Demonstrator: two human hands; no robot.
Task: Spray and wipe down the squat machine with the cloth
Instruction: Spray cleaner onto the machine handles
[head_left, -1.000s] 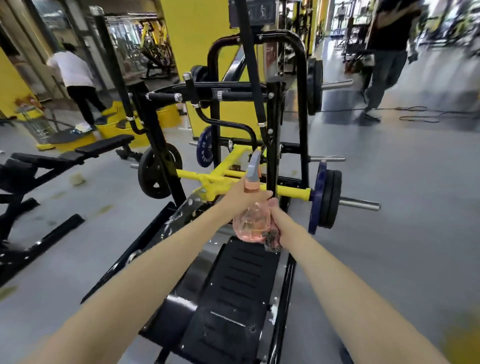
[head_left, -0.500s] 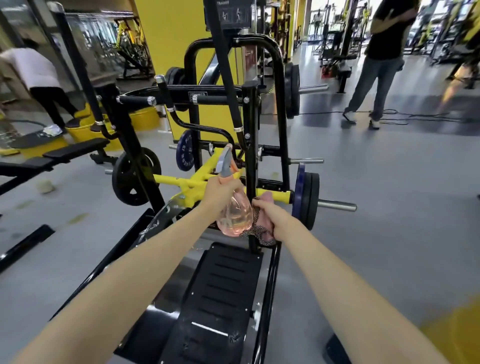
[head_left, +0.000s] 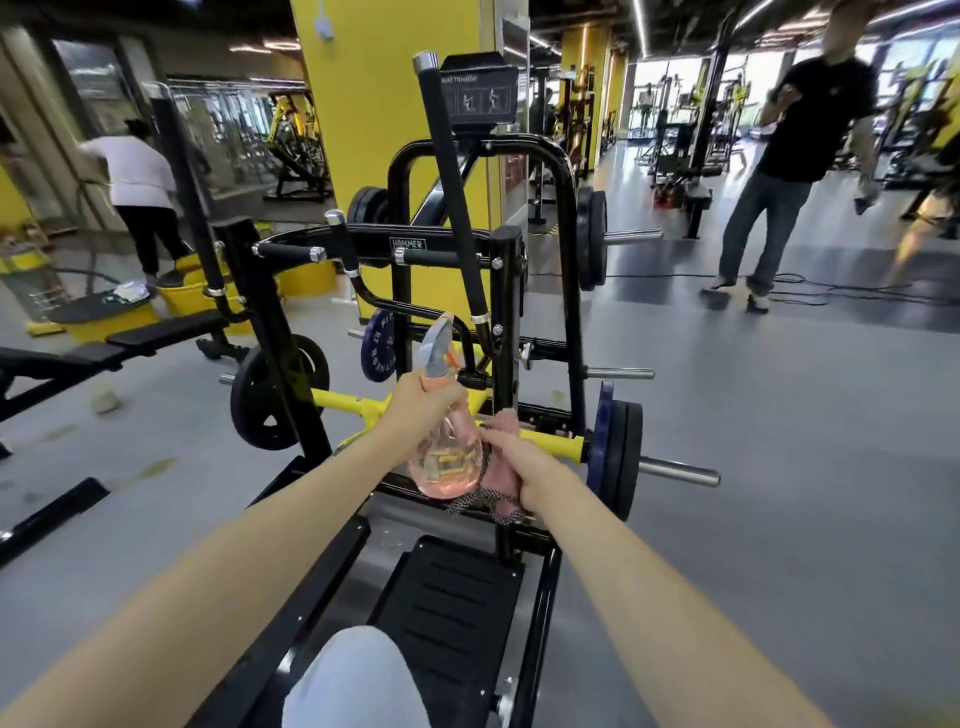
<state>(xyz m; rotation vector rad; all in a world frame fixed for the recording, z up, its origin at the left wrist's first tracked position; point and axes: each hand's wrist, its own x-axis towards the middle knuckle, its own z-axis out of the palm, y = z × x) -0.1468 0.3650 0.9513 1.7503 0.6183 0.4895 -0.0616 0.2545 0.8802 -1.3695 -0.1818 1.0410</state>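
Note:
The black and yellow squat machine (head_left: 506, 291) stands straight ahead, its black foot platform (head_left: 457, 613) below my arms. My left hand (head_left: 421, 415) grips the neck of a clear pink spray bottle (head_left: 447, 460) with a grey nozzle pointing up and away. My right hand (head_left: 530, 467) holds a pink cloth (head_left: 501, 483) with a dark net edge, pressed against the bottle's right side, in front of the yellow bar (head_left: 550, 441).
Weight plates (head_left: 618, 452) hang on the right peg and on the left (head_left: 270, 400). A black bench (head_left: 130, 343) stands at left. One person (head_left: 137, 192) bends over yellow tubs at back left; another (head_left: 795, 156) walks at back right near floor cables. My knee (head_left: 358, 680) shows at the bottom.
The camera has tilted up and drawn closer, showing more of the machine's top. Both hands stay together at the bottle and cloth. The person at back right has stepped nearer.

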